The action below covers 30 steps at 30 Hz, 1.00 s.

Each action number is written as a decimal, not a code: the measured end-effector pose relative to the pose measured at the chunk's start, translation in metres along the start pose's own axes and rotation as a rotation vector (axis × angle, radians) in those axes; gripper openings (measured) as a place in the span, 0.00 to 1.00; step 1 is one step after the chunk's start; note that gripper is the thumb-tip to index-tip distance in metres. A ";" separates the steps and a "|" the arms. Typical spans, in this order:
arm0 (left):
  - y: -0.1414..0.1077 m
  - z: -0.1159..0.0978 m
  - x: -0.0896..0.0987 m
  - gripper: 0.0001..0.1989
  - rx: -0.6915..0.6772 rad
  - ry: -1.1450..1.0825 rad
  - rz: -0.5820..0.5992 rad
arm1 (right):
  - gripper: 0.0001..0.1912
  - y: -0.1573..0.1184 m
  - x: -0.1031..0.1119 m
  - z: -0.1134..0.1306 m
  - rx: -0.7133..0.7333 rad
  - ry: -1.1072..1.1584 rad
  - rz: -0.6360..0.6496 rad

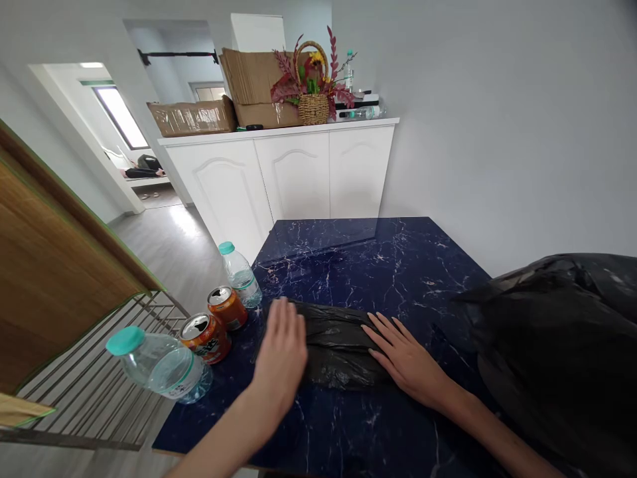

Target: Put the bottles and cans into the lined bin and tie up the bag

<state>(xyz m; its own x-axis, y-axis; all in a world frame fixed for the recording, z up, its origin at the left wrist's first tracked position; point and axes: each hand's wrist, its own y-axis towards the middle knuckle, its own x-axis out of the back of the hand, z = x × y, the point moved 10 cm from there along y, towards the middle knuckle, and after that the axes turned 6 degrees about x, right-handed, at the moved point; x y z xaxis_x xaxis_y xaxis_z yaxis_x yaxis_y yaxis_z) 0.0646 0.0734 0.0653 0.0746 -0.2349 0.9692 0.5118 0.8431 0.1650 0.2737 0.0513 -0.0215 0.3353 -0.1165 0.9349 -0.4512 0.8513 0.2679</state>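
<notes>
A black plastic bag (338, 342) lies flattened and creased on the dark blue marbled table (348, 259). My left hand (284, 342) is over the bag's left end, fingers stretched out and slightly blurred. Across the bag's right end rests my right hand (403, 355), palm down with the fingers spread. Neither hand grips anything. Left of my left hand stand two orange drink cans (227, 309) with opened tops. A clear water bottle (242, 275) with a teal cap is just behind them, and a larger-looking bottle (172, 365) is in front.
A bulky black plastic bag (552, 338) fills the right side by the table. Behind the table stands a white cabinet (298, 172) bearing cardboard boxes (259, 86) and a flower basket (313, 108). To the left are a metal rack (99, 385) and a wooden panel (54, 265).
</notes>
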 end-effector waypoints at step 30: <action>-0.012 -0.041 -0.021 0.34 -0.265 -0.382 0.005 | 0.39 -0.086 0.018 -0.026 -0.603 0.355 0.094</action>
<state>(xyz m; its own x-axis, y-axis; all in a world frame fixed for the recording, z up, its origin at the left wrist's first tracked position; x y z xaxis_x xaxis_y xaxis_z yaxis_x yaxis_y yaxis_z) 0.0918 0.0485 0.0357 -0.2174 0.0052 0.9761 0.7170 0.6794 0.1561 0.3403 -0.0104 -0.0339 0.6136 0.0582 0.7875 0.0110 0.9966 -0.0821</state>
